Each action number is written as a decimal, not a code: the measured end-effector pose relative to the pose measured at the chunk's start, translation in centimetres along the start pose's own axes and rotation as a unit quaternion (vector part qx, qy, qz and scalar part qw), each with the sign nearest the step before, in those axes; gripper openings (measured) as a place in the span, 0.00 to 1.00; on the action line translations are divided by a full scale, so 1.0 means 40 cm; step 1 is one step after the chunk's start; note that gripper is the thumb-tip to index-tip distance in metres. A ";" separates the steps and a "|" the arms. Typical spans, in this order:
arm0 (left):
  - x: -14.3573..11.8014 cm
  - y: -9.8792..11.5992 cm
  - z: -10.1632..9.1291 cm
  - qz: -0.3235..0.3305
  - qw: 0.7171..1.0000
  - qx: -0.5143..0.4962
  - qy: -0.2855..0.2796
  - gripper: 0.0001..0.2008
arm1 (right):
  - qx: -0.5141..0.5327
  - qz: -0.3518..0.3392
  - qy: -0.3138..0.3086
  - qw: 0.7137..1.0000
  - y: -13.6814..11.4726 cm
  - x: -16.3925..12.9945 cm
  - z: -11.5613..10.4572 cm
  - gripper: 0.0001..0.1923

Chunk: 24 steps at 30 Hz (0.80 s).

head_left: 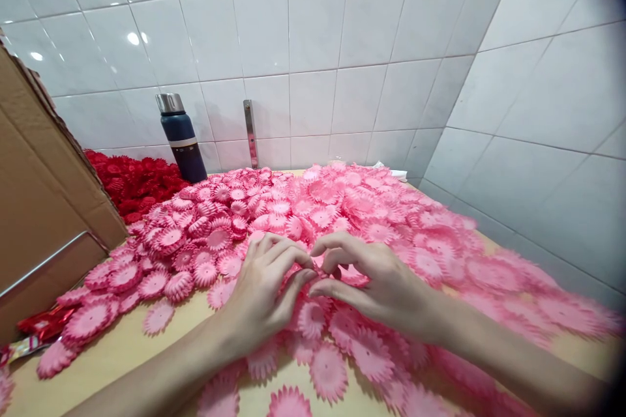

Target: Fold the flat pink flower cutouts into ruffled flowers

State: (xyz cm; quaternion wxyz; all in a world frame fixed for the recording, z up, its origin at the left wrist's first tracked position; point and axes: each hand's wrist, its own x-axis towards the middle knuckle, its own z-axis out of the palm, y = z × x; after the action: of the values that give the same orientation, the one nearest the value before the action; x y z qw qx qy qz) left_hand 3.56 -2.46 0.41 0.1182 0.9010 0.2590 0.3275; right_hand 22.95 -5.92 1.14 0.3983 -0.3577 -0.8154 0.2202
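Over the middle of a large heap of pink scalloped petal discs (323,215), my two hands meet at the fingertips. My left hand (274,280) is closed in a pinch, thumb against curled fingers. My right hand (366,277) is curled opposite it, its thumb and fingers bent toward the same spot. Between the fingertips a bit of a pink petal disc (319,266) shows; the hands cover most of it. Looser discs, such as a flat pink one (328,371), lie on the table below my wrists.
A dark blue bottle (184,146) with a steel cap stands behind the heap, beside red petal discs (139,179). Cardboard (49,189) rises at the left, near a shiny red wrapper (46,324). White tiled walls (313,26) enclose the pale yellow table (183,332).
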 end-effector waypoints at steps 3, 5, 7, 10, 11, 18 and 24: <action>0.000 0.000 0.003 0.004 0.999 0.030 0.011 0.06 | -0.001 0.016 0.001 1.000 -0.006 0.001 -0.001 0.12; 0.003 0.003 0.003 -0.002 0.999 0.041 0.030 0.06 | -0.005 0.020 0.009 1.000 -0.011 0.003 -0.002 0.11; 0.004 0.008 0.003 -0.007 0.998 0.050 0.047 0.05 | -0.009 0.014 0.018 1.000 -0.015 0.007 -0.003 0.10; 0.004 0.015 0.005 -0.009 0.996 0.062 0.064 0.04 | -0.014 0.001 0.023 1.000 -0.018 0.013 -0.005 0.09; 0.003 0.015 0.004 -0.012 0.996 0.065 0.066 0.04 | -0.019 -0.004 0.026 0.999 -0.018 0.014 -0.006 0.09; 0.024 -0.041 -0.054 -0.138 0.974 0.033 0.179 0.08 | -0.108 -0.030 0.030 0.993 0.004 -0.008 -0.039 0.04; 0.025 -0.021 -0.045 -0.086 0.984 -0.003 0.156 0.06 | -0.084 -0.026 0.114 0.990 -0.012 0.000 -0.038 0.14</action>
State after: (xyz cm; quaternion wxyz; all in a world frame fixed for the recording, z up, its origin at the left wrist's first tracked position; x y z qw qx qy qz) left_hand 2.72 -1.12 1.98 0.1064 0.8129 0.3494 0.4536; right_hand 23.99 -6.12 2.35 0.4624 -0.3912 -0.7896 0.0979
